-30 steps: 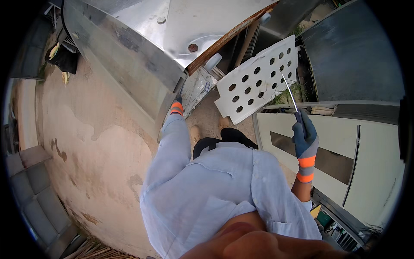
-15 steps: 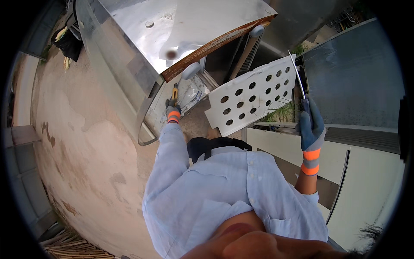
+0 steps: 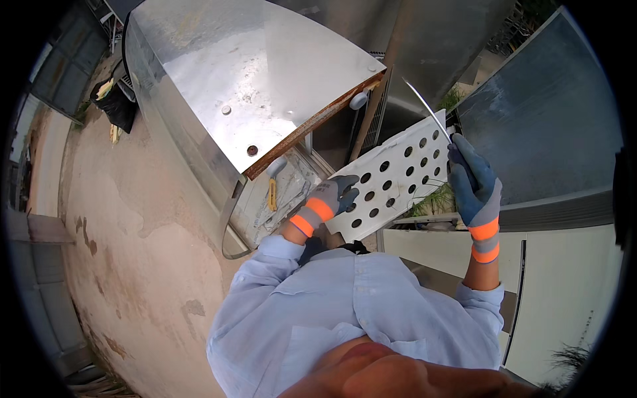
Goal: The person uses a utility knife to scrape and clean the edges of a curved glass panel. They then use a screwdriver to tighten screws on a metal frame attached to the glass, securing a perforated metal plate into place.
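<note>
My right hand [image 3: 474,179], in a grey-blue work glove with an orange cuff, is closed round the dark handle of a knife. Its long, thin blade [image 3: 424,104] points up and to the left, over the far corner of a white panel with round holes [image 3: 397,189]. At the panel's left end is my left hand [image 3: 337,192], gloved alike, fingers apart and nothing in them; whether they touch the panel I cannot tell. A yellow utility cutter [image 3: 272,194] lies on a plastic-covered surface left of that hand.
A metal-topped cabinet [image 3: 245,73] with a rusty edge and a curved clear pane [image 3: 166,126] stands ahead on the left. Grey sheet panels [image 3: 537,119] lean at the right. Further off on the concrete ground sits a black bag [image 3: 118,109].
My left hand has let go of the yellow cutter, which now lies on the plastic-covered surface, and moved right to the holed panel. The knife in my right hand tilts further left.
</note>
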Demonstrator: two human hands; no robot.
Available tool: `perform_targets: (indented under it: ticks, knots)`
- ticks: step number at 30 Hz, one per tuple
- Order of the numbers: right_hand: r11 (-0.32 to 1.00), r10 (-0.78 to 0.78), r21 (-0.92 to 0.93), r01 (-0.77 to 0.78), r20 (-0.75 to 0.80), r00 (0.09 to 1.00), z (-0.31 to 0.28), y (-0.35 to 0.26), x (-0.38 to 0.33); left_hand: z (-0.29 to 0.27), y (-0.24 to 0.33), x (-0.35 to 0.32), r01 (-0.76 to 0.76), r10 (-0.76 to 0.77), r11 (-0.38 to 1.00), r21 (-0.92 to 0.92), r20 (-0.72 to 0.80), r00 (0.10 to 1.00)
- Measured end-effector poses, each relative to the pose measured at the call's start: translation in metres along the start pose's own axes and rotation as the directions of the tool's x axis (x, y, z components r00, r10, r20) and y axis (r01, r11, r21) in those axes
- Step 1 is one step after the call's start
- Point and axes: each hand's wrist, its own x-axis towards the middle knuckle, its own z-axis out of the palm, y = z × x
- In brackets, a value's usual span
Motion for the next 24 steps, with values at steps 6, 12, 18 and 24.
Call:
perform_targets:
  ticks: [6,12,18,24]
  knots:
    - [0.999,-0.003,0.032,0.0,0.098,0.995,-0.016,-0.01,0.04,-0.048,0.12,0.047,-0.192,-0.078,0.538,-0.821,-0.276,0.958]
    - [0.973,-0.104,-0.185,0.134,0.166,0.981,-0.02,-0.003,0.06,-0.049,0.135,0.111,-0.373,-0.292,-0.103,-0.922,-0.33,0.898]
    - [0.884,-0.132,-0.401,0.24,0.279,0.951,-0.032,-0.012,0.077,-0.04,0.143,0.132,-0.53,-0.322,-0.131,-0.838,-0.47,0.822]
    - [0.8,-0.047,-0.52,0.299,0.442,0.896,-0.046,-0.044,0.122,-0.044,0.145,0.133,-0.544,-0.291,-0.104,-0.832,-0.498,0.817]
